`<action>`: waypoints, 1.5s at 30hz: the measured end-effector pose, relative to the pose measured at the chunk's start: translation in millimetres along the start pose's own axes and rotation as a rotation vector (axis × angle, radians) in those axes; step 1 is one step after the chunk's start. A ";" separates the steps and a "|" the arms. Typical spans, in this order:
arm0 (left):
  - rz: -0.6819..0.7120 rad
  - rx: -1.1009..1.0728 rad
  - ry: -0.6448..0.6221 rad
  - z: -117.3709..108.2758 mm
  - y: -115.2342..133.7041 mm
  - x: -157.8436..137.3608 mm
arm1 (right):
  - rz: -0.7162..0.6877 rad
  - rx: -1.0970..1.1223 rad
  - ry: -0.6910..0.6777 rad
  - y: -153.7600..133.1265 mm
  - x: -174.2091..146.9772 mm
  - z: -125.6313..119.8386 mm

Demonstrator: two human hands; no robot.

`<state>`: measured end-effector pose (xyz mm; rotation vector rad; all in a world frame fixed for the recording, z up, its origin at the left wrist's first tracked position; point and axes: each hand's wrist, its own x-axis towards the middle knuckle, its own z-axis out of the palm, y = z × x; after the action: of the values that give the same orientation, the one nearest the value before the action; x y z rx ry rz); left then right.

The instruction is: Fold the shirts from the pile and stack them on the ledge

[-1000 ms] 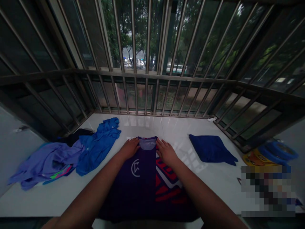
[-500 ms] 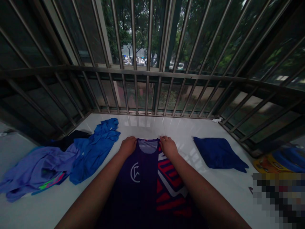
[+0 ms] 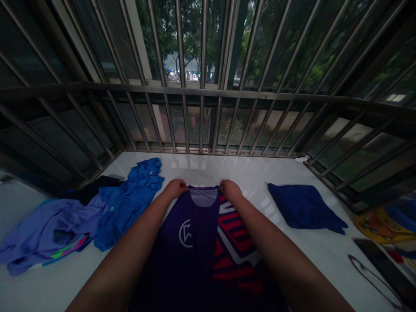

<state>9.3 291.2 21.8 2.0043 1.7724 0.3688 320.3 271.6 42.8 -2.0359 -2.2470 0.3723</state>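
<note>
A dark purple sports shirt (image 3: 198,242) with a white crest and red and white stripes lies folded lengthwise on the white tiled ledge (image 3: 247,173), collar away from me. My left hand (image 3: 175,189) pinches the shirt's far left corner beside the collar. My right hand (image 3: 230,190) pinches the far right corner. Both forearms run along the shirt's sides.
A pile of blue and lilac clothes (image 3: 97,212) lies to the left. A folded dark blue garment (image 3: 303,211) rests on the right. Metal window bars (image 3: 201,86) fence the ledge on three sides. Colourful items (image 3: 383,225) and a dark flat object (image 3: 383,268) sit at the far right.
Both hands slid from lying flat beside the collar to the shirt's far corners and closed on the cloth. The view has shifted slightly.
</note>
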 end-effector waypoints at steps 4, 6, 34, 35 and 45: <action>0.056 -0.026 0.016 -9.7 7.8 -11.5 | -0.046 0.068 0.050 0.5 -9.5 -19.1; 0.089 -0.040 0.050 -17.4 12.5 -29.3 | -0.067 0.103 0.089 3.1 -27.4 -31.3; 0.203 0.089 0.311 71.2 -24.2 -344.0 | -0.323 0.006 0.134 4.8 -313.9 46.0; 0.202 0.098 0.314 75.3 -28.3 -344.4 | -0.338 0.006 0.122 4.7 -312.3 48.2; 0.300 0.153 0.179 64.3 -22.8 -292.0 | -0.213 0.004 0.164 28.3 -284.5 51.7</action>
<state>-22.3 -4.0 -19.8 2.4227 1.6431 0.5348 367.2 -13.7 14.2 -1.7319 -2.3271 0.1849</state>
